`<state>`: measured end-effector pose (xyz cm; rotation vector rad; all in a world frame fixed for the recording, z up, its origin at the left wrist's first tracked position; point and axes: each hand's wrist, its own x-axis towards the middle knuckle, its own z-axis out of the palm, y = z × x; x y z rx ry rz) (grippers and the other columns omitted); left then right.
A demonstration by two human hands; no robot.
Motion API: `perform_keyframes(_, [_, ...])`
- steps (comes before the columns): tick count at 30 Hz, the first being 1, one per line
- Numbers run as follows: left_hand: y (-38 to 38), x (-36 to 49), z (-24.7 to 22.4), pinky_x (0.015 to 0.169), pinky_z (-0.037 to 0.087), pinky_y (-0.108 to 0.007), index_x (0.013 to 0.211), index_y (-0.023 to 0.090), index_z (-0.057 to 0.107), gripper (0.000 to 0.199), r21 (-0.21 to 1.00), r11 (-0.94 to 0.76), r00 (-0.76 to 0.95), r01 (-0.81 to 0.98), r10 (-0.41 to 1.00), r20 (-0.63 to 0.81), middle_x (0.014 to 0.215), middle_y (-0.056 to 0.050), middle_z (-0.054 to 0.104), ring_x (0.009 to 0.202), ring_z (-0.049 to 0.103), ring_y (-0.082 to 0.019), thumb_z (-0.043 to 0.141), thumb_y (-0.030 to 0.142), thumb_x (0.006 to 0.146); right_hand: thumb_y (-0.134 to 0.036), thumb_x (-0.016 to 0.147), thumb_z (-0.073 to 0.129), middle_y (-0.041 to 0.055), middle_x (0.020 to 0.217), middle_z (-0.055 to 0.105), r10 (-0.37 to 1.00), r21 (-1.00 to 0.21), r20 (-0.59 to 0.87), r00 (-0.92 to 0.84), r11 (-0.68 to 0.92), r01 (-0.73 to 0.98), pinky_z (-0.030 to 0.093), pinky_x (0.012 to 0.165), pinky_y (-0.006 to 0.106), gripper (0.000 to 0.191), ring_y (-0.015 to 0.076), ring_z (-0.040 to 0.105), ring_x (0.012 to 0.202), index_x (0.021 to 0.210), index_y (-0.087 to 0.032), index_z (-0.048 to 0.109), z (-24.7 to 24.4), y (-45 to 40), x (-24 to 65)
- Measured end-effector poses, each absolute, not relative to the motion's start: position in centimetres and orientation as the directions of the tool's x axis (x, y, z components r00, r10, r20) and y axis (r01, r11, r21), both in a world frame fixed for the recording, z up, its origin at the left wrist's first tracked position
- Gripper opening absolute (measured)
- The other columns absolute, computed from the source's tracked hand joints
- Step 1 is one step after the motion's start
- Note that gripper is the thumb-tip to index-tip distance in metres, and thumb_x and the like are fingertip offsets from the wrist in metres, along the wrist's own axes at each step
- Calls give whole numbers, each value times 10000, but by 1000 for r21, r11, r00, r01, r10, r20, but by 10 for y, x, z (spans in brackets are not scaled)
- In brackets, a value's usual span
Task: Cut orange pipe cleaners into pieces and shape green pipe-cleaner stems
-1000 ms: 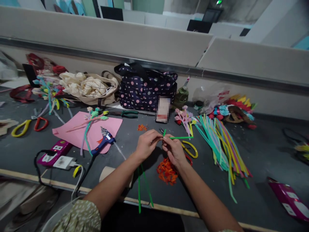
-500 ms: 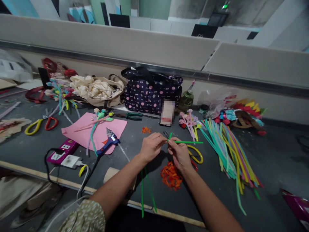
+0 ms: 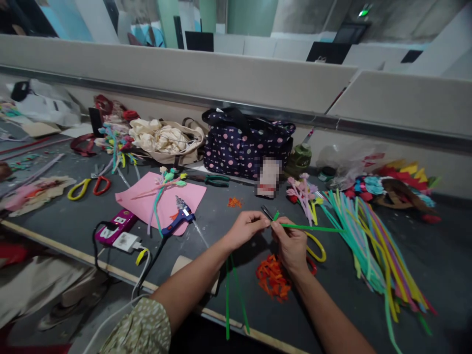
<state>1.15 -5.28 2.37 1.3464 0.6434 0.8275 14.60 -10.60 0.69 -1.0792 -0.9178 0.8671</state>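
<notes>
A green pipe cleaner runs out to the right from between my fingers. My right hand pinches it near its bent end. Thumb and fingertips of my left hand are pressed together at the same spot, touching the green piece. Yellow-and-red scissors lie beyond and partly under my right hand, blades pointing up-left. Below my hands is a pile of orange snippets, with a smaller orange pile farther back. Two green strips hang over the table's front edge beside my left forearm.
Bundled coloured pipe cleaners lie at right. A glue gun rests on pink paper at left, near a purple power strip. Behind stand a polka-dot bag and a phone.
The view has shifted left, so everything appears farther right. More of the green pipe cleaner now extends right of my right hand. Both hands stay pinched close together.
</notes>
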Motion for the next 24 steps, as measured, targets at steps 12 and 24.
perform_keyframes(12, [-57,15,23,722,445,-248,882,179,677,142,843,-534,405,65,786,466,833,-39,641,796,585,-146,616,305,856,-309,607,835,-35,612,517,936,-866,-156,316,24,-499,290,376,150,252,48,397,490,643,-150,643,15,-100,144])
perform_keyframes(24, [-55,5,22,766,484,-274,974,187,654,152,542,-804,425,247,592,685,893,-62,658,857,605,-154,514,212,922,-298,612,834,-40,588,523,951,-851,-140,276,27,-525,289,373,153,251,49,416,480,645,-156,631,20,-98,144])
